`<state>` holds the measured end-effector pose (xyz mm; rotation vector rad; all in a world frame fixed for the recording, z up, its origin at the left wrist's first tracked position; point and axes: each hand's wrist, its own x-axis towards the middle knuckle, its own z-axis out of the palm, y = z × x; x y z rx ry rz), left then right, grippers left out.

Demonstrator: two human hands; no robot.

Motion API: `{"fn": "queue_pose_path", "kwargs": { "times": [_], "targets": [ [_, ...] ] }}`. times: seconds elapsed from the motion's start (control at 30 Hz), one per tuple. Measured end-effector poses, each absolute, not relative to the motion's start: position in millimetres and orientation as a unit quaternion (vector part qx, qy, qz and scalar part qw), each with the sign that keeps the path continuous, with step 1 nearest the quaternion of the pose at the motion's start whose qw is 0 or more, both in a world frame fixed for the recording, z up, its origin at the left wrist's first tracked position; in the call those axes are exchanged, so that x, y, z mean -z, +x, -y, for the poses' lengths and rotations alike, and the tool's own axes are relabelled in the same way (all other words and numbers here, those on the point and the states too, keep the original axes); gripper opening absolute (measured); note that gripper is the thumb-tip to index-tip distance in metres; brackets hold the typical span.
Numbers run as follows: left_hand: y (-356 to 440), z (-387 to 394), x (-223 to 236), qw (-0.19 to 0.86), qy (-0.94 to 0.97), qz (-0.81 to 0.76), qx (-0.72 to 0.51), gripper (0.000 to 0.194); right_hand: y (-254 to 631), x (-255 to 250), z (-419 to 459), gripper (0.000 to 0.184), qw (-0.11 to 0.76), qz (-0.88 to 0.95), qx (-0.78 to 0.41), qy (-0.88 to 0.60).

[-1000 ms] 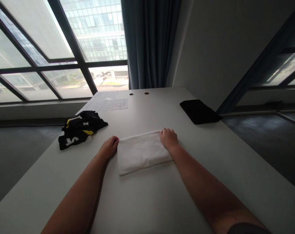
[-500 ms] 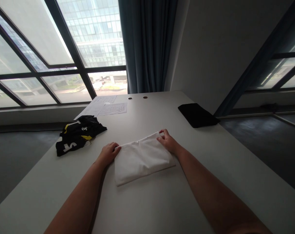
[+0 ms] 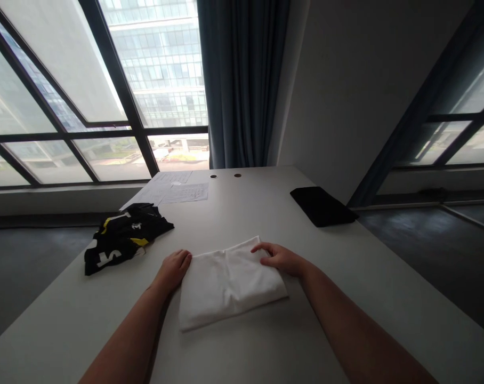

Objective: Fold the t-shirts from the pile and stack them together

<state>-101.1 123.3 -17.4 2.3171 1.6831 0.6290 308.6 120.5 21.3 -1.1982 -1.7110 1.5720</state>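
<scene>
A folded white cloth (image 3: 234,288) lies on the white table before me, with creases running down its middle. My left hand (image 3: 175,271) is at its upper left corner, fingers close together and closed on the edge. At the upper right corner, my right hand (image 3: 281,258) rests with its fingertips on top of the fabric. The thumb and forefinger of that hand are apart, so it is open.
To the left lies a crumpled black garment (image 3: 128,234) with yellow and white markings. Printed sheets of paper (image 3: 184,192) are behind it. A folded black cloth (image 3: 322,206) sits near the table's right edge. Two round holes (image 3: 238,175) are at the far end.
My right hand has loosened from the cloth's corner and slid inward onto its top. The left hand stays at the left corner. The whole view has tilted up slightly.
</scene>
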Motion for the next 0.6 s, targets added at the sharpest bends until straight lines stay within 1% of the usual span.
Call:
{"fn": "queue_pose_path", "kwargs": {
  "times": [0.07, 0.1, 0.17, 0.27, 0.37, 0.6],
  "targets": [
    [-101, -123, 18, 0.108, 0.786, -0.568, -0.218, 0.042, 309, -29, -129, 0.039, 0.274, 0.641, -0.542, -0.47],
    [-102, -123, 18, 0.115, 0.787, -0.564, -0.223, 0.041, 308, -35, -134, 0.037, 0.266, 0.649, -0.528, -0.478],
    [-102, -123, 18, 0.133, 0.789, -0.552, -0.234, 0.04, 307, -50, -142, 0.035, 0.223, 0.676, -0.503, -0.489],
    [-101, -123, 17, 0.153, 0.789, -0.542, -0.244, 0.039, 302, -81, -154, 0.038, 0.15, 0.712, -0.461, -0.508],
    [-100, -122, 16, 0.16, 0.787, -0.541, -0.249, 0.04, 299, -114, -164, 0.043, 0.11, 0.751, -0.401, -0.513],
    [-99, -119, 14, 0.163, 0.786, -0.548, -0.237, 0.036, 300, -199, -186, 0.044, 0.092, 0.87, -0.209, -0.437]
  ]
}}
